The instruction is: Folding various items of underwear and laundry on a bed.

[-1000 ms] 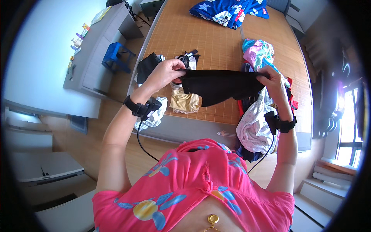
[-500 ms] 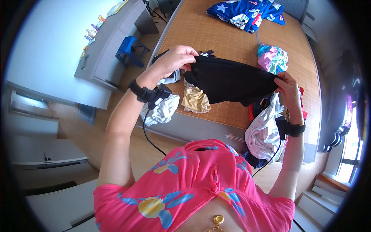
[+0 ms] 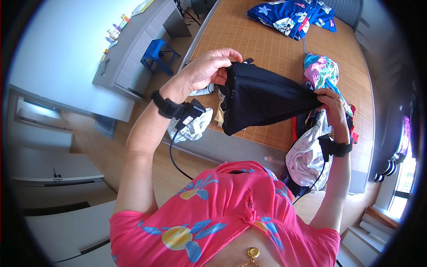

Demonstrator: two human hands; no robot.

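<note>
A black garment [image 3: 267,95] is stretched in the air between my two hands, above the near part of the bed. My left hand [image 3: 211,69] pinches its upper left corner, beside a gathered edge that hangs down. The right end is gripped between the thumb and fingers of my right hand [image 3: 330,103], where the cloth narrows. Its kind is not clear from this side. Beneath my left wrist lies a crumpled white cloth [image 3: 195,124] at the bed's edge. A gold-coloured cloth [image 3: 219,115] is mostly hidden behind the black garment.
The bed [image 3: 249,40] has a brown woven mat. A blue patterned garment [image 3: 289,18] lies at its far end, and a pink and turquoise cloth [image 3: 322,71] on the right. Below my right hand is a white printed cloth [image 3: 307,158]. A blue stool [image 3: 158,55] stands by the grey desk [image 3: 138,44].
The black garment's left side has opened out and hangs lower, covering more of the gold-coloured cloth. My left hand has shifted slightly right; the right hand keeps its hold.
</note>
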